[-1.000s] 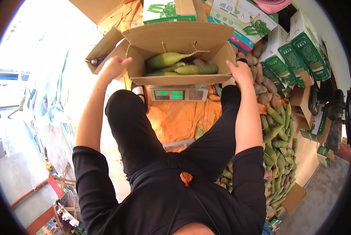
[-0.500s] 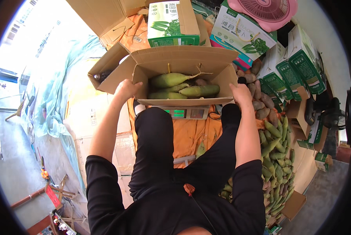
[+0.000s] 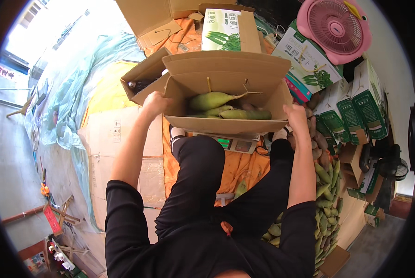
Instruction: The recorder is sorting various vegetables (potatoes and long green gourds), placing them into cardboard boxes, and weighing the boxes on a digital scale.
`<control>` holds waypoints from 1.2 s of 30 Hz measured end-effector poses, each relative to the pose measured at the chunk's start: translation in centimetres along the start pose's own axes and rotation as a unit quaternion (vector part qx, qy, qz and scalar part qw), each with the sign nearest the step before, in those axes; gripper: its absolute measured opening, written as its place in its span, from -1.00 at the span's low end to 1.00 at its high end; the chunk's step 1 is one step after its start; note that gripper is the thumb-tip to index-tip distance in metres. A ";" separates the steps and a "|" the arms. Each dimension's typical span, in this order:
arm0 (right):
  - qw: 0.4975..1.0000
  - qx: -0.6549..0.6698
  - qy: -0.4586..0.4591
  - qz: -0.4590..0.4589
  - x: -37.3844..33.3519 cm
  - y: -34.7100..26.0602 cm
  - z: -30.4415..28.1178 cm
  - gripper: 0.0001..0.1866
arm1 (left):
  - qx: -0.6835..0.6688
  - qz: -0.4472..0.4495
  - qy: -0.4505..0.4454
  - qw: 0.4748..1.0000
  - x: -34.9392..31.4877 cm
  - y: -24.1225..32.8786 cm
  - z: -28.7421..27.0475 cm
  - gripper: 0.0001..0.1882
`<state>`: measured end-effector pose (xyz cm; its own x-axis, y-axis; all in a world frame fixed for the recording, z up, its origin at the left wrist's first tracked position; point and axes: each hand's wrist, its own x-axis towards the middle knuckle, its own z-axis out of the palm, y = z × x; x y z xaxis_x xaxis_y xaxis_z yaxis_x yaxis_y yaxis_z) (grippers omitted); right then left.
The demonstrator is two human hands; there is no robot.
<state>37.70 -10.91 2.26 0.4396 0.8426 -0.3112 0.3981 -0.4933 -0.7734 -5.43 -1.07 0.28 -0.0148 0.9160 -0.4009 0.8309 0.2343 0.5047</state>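
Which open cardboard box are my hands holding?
The brown cardboard box of long green radishes; your left hand and right hand grip its ends. The brown carton left of it holds something dark.

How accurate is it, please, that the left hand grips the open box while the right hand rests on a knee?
The right hand isn't resting there: the head view shows it gripping the open box too, at the right side.

1. The box (image 3: 226, 124), left hand (image 3: 156, 103) and right hand (image 3: 296, 115) appear lower and farther right than a second ago.
2. The left knee (image 3: 205, 150) now covers more of the scale (image 3: 242, 146).
3. The pink fan (image 3: 337, 28) shows nearly whole, no longer just its edge.
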 end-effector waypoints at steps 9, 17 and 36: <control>0.969 -0.056 -0.077 -0.227 -2.1 -9.5 8.0 -0.66 | -0.156 -0.033 0.090 0.983 -8.8 -11.0 -8.2 -0.69; 0.913 -0.222 -0.210 -0.269 -11.6 -16.1 22.3 -0.71 | -0.133 -0.094 0.225 0.961 -22.8 -29.3 -9.6 -0.70; 0.746 -0.223 -0.529 -0.336 -29.1 -7.8 38.9 -0.71 | -0.115 -0.395 0.216 0.885 -45.2 -58.5 3.3 -0.72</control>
<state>-9.50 -23.13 -4.14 -0.7685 0.5146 -0.3802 0.5748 0.2944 -0.7635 -51.54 -57.27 -13.67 -0.7941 0.4634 -0.3933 0.3313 0.8725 0.3591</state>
